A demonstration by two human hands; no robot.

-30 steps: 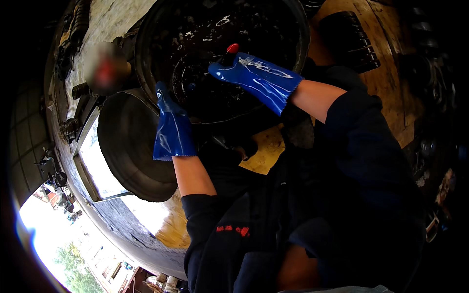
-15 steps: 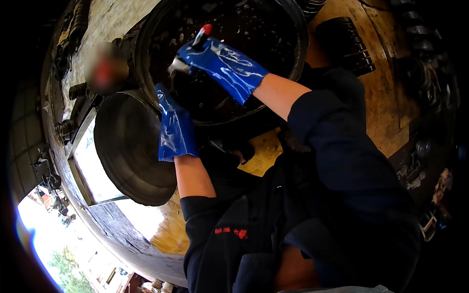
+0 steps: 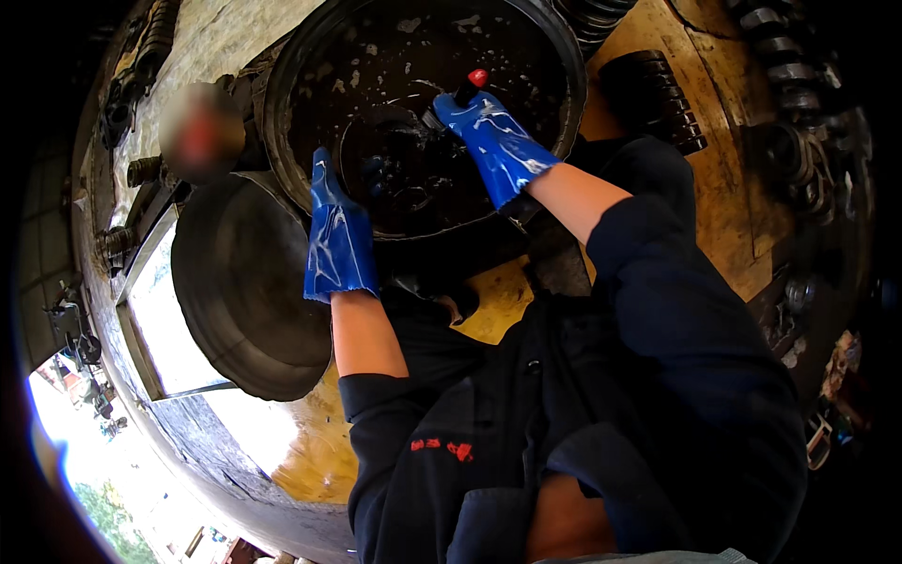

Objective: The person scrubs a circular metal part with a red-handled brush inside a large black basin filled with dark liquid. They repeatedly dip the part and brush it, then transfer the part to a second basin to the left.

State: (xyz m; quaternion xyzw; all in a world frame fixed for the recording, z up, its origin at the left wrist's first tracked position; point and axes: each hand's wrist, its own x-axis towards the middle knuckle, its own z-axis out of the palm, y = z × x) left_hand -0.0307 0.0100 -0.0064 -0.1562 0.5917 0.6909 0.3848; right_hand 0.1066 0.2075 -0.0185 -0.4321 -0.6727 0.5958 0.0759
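Both my hands wear blue rubber gloves and are over a wide black tub (image 3: 274,117) of dark liquid. My right hand (image 3: 489,132) is closed around a brush with a red-tipped handle (image 3: 477,78); its head points left, toward the middle of the tub. At the tub's left side, my left hand (image 3: 334,211) grips the edge of a dark round part (image 3: 349,141) in the liquid. Blue fingertips show dimly on the part's inner side. Wet streaks shine on both gloves. Dark liquid hides most of the part's shape.
A large empty dark basin (image 3: 254,291) leans at the tub's left. Ribbed dark cylindrical parts (image 3: 653,99) stand on brown board at the right, with a crankshaft-like piece (image 3: 780,56) beyond. A blurred round shape (image 3: 200,132) is by the tub's left rim.
My right hand has moved right and slightly down with the brush, which now sits lower near the liquid. My left hand stays nearly in place, at the tub's left side.
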